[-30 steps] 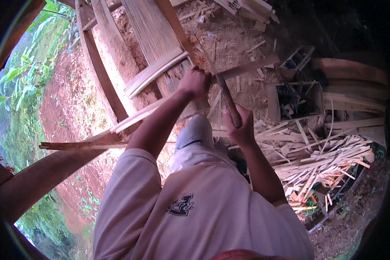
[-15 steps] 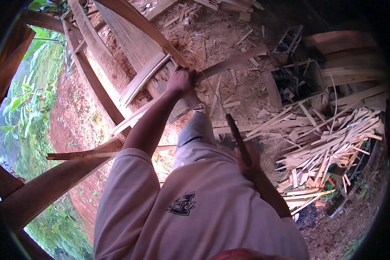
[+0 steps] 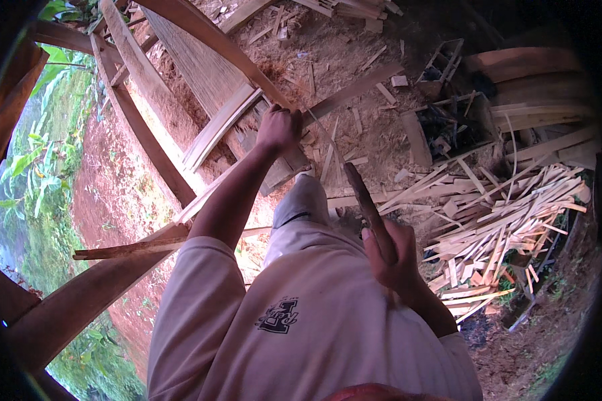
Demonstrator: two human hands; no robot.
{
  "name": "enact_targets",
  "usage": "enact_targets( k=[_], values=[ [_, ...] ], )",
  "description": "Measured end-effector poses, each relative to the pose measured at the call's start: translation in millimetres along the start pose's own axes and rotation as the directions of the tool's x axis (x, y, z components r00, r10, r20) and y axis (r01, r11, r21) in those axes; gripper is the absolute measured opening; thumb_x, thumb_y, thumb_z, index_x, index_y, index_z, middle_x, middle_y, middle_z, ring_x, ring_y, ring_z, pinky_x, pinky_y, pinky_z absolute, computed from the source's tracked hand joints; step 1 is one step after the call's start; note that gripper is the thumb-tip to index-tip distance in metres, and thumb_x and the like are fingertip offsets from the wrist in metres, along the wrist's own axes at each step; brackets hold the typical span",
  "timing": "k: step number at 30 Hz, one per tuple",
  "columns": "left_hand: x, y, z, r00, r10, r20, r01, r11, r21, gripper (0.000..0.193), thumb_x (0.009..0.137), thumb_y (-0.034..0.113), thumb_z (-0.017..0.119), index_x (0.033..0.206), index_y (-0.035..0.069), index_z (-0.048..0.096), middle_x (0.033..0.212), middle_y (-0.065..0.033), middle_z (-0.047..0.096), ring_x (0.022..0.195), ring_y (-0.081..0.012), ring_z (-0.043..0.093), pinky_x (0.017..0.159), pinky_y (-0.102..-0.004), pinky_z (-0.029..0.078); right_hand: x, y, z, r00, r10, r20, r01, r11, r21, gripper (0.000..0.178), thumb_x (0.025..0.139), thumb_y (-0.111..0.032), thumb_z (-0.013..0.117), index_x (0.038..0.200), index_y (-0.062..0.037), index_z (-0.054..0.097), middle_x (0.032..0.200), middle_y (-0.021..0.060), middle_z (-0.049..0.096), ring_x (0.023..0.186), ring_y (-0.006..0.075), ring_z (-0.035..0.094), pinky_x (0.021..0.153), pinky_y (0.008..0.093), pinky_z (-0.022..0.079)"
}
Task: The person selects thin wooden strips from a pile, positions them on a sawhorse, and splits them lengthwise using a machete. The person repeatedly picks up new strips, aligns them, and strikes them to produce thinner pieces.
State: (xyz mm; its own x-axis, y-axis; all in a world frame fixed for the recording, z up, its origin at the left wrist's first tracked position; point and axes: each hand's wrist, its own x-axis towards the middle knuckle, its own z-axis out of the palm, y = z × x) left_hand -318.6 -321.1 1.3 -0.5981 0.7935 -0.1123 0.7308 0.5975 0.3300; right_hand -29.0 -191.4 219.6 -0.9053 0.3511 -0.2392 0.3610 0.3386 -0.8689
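Note:
My left hand (image 3: 281, 127) is closed at the near end of a long brown plank (image 3: 227, 43), which runs up and away to the left. In my closed right hand (image 3: 391, 257) is a long, dark-handled tool (image 3: 364, 200) with a thin pale blade, seen nearly edge-on. Its blade slants up toward the wood just right of my left hand; whether it touches is unclear. Another board (image 3: 354, 90) extends to the right from beside my left hand. Below that hand, a short wood block (image 3: 277, 175) lies beside my outstretched leg.
A large heap of thin wood offcuts (image 3: 502, 227) lies to the right. Behind it stands an open wooden box (image 3: 418, 137) with dark contents. Wide boards (image 3: 187, 60) and posts (image 3: 87, 281) stand on the left. Wood scraps and shavings litter the dirt floor.
The dark-handled tool has shifted slightly up and left along its length, and my right hand shows more clearly. My left hand stays on the plank.

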Motion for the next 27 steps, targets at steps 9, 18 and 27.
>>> enact_targets(
  k=[9,18,27],
  values=[
    [3,-7,-1,0.996,0.049,-0.077,-0.053,0.998,-0.044,0.023,0.091,0.019,0.051,0.084,0.001,0.063,0.077,-0.0206,0.069,0.084,-0.0358,0.066,0.095,-0.0451,0.044,44,-20,-14,1.000,0.022,0.016,-0.023,0.998,0.059,0.018,0.093,-0.010,0.064,0.081,0.0021,0.058,0.059,0.0064,0.051,0.055,0.0111,0.048,0.053,0.0330,0.039],
    [0,-5,4,0.995,0.037,-0.092,-0.043,0.997,-0.063,0.023,0.093,0.019,0.049,0.084,0.002,0.062,0.079,-0.0201,0.066,0.085,-0.0356,0.066,0.096,-0.0457,0.044,106,-17,24,0.993,0.019,0.119,-0.016,0.999,-0.028,0.021,0.090,-0.010,0.065,0.075,0.0016,0.054,0.059,0.0117,0.050,0.054,0.0146,0.048,0.054,0.0357,0.039],
    [4,-7,6,0.995,-0.047,-0.085,0.040,0.996,-0.074,0.021,0.091,0.022,0.054,0.096,0.004,0.064,0.088,-0.0185,0.069,0.095,-0.0369,0.066,0.095,-0.0465,0.045,102,-1,6,0.997,-0.034,0.070,0.037,0.999,-0.040,0.018,0.089,-0.013,0.066,0.082,0.0021,0.059,0.060,0.0169,0.052,0.053,0.0285,0.054,0.053,0.0408,0.041]
  ],
)
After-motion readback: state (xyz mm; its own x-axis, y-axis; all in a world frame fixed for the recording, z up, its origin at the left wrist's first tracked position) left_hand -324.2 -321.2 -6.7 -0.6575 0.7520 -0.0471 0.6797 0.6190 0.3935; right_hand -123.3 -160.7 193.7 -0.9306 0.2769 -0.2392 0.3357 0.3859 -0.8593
